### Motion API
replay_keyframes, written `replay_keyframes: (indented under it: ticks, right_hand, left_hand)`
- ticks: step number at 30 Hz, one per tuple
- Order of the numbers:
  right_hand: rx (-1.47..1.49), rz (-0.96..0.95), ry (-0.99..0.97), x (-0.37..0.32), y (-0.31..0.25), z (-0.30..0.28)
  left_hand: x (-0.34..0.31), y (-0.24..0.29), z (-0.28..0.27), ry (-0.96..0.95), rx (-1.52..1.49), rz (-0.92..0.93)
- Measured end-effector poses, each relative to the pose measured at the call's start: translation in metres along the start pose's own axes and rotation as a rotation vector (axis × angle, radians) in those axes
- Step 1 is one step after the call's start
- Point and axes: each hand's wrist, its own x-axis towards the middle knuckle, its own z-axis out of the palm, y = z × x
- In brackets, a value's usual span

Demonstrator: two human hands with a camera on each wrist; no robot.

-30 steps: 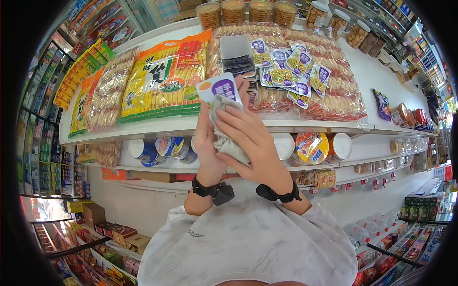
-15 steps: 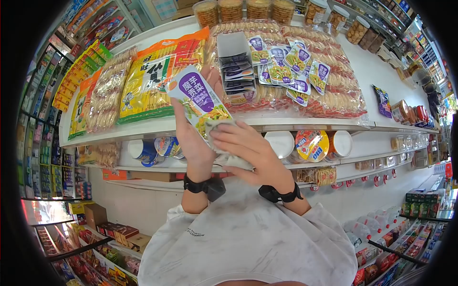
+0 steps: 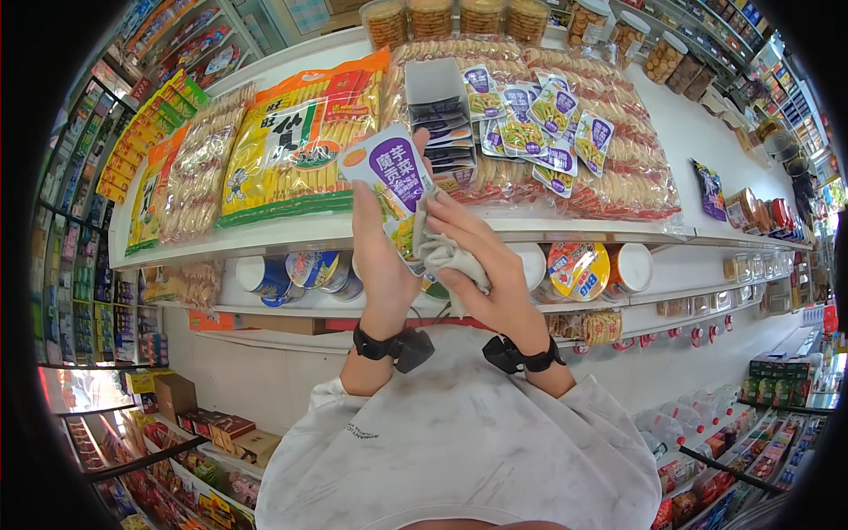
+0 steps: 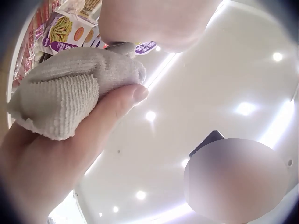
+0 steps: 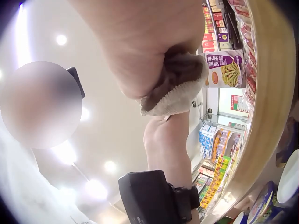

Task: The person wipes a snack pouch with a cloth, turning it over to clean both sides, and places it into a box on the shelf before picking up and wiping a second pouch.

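In the head view my left hand (image 3: 382,265) holds up a flat snack packet (image 3: 389,168), white and purple with a picture of green vegetables. The packet tilts a little to the left, its lower end down by the palm. A crumpled grey cloth (image 3: 449,258) is gripped in my right hand (image 3: 496,265), against the packet's lower right edge. From the left wrist, the ribbed cloth (image 4: 70,88) shows bunched between the right thumb and fingers. The right wrist view has the cloth (image 5: 180,95) under the right hand, with the packet (image 5: 226,69) beyond it.
On the white shelf, an open box (image 3: 437,88) of similar packets stands beside a loose pile of packets (image 3: 543,124) on bagged crackers (image 3: 618,194). A large yellow snack bag (image 3: 300,141) lies to the left. Instant noodle tubs (image 3: 579,272) fill the shelf below.
The packet swung out to the left, then back toward upright. The cloth moved from across the packet's middle to its lower right edge, with the right hand still gripping it.
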Motion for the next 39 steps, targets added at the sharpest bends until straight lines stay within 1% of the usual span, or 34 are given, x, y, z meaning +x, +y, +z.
replay_keyframes:
  ticks: [2, 6, 9, 12, 15, 18, 19, 22, 24, 25, 29, 31, 32, 34, 35, 37, 38, 39]
  right_hand:
    - [0.027, 0.002, 0.046, 0.001, 0.003, -0.004]
    - [0.132, 0.042, 0.206, -0.001, 0.008, -0.010]
    - [0.149, -0.056, 0.337, 0.005, 0.005, -0.017]
    - [-0.054, -0.097, 0.305, 0.009, 0.012, -0.023]
    - [-0.064, 0.005, 0.286, 0.013, 0.012, -0.010]
    - [-0.119, 0.005, 0.251, 0.012, 0.011, -0.001]
    - [-0.125, 0.034, 0.225, 0.009, 0.011, 0.002]
    - [-0.075, 0.091, 0.085, 0.004, 0.010, 0.010]
    - [-0.050, 0.111, 0.056, -0.001, 0.012, 0.017]
    - [-0.038, 0.121, 0.042, -0.003, 0.012, 0.020]
    - [0.045, 0.167, 0.031, -0.003, 0.005, 0.020]
    - [0.086, 0.197, 0.042, -0.005, 0.004, 0.019]
    - [0.133, 0.260, 0.054, -0.006, 0.003, 0.018]
    - [0.228, 0.386, 0.077, -0.008, 0.002, 0.015]
    - [0.265, 0.403, 0.104, -0.008, 0.003, 0.014]
    - [0.340, 0.437, 0.157, -0.008, 0.005, 0.011]
    - [0.364, 0.454, 0.149, -0.009, 0.006, 0.009]
    - [0.387, 0.471, 0.141, -0.009, 0.007, 0.007]
  left_hand:
    - [-0.001, -0.001, 0.003, 0.001, -0.027, -0.009]
    - [-0.011, -0.003, -0.006, 0.013, 0.185, -0.142]
    - [-0.016, -0.007, -0.010, -0.002, 0.344, -0.215]
    - [-0.021, -0.006, -0.002, -0.078, 0.431, -0.216]
    - [-0.024, -0.017, -0.009, -0.075, 0.452, -0.184]
    - [-0.024, -0.019, -0.005, 0.067, 0.297, -0.119]
    - [-0.023, -0.018, -0.005, 0.096, 0.282, -0.088]
    - [-0.018, -0.006, -0.005, 0.188, 0.224, -0.017]
    - [-0.012, 0.003, -0.004, 0.256, 0.157, 0.016]
    - [-0.011, 0.008, -0.001, 0.313, 0.162, 0.003]
    - [-0.006, 0.015, -0.006, 0.303, 0.144, 0.101]
    - [-0.003, 0.018, -0.008, 0.305, 0.115, 0.117]
    - [-0.002, 0.019, -0.008, 0.306, 0.099, 0.125]
    - [-0.001, 0.018, -0.016, 0.280, 0.148, 0.091]
    - [0.000, 0.018, -0.018, 0.267, 0.173, 0.075]
    - [0.001, 0.018, -0.011, 0.157, 0.279, 0.071]
    - [0.001, 0.016, -0.007, 0.102, 0.331, 0.069]
    - [0.001, 0.012, -0.005, 0.127, 0.331, 0.079]
